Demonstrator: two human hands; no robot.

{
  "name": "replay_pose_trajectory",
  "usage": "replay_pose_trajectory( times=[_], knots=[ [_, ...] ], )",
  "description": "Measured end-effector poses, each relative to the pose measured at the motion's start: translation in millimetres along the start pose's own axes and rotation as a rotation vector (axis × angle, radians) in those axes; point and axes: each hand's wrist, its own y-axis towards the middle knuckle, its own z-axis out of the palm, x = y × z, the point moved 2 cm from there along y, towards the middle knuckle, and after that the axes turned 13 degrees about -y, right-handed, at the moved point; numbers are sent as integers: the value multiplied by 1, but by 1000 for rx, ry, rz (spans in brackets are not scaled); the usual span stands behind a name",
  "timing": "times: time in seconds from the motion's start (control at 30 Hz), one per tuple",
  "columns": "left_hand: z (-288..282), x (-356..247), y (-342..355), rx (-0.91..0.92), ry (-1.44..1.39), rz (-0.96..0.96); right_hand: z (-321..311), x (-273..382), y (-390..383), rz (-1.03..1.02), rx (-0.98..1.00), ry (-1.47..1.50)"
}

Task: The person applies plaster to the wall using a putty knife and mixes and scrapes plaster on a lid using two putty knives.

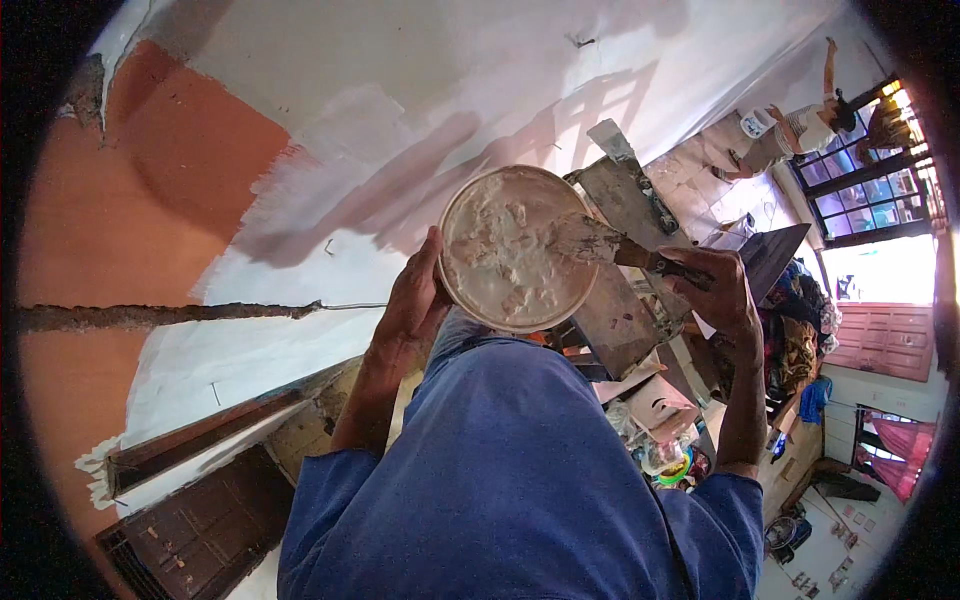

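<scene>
1. One round tub (518,328), frame centre, contains lumpy off-white paint (495,250).
2. Left hand (415,290), partly curled, grips the tub's left side.
3. Right hand (722,290), closed, holds one brush (628,252); its bristles overlie the paint, left of that hand.
4. One white bucket (757,123), upper right, beside another person (803,130); contents indistinct.

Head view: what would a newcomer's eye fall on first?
Mid-picture, the left hand holds a round tub of pale paint, a brush reaching over it from the right hand. At the left, an orange wall patch meets ragged white paint; at the upper right, another person stretches an arm.
</scene>
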Motion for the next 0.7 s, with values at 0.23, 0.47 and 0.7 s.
replay_pose_trajectory(
  times=[0.23,0.47,0.7],
  knots=[
    [2,-8,-3,-40,80,-12,8,-11,18,-151,30,89],
    [-11,-17,-2,78,469,201,20,-4,24,-98,119,138],
    [-6,-13,1,-16,193,-45,38,14,30,-36,203,269]
  ],
)
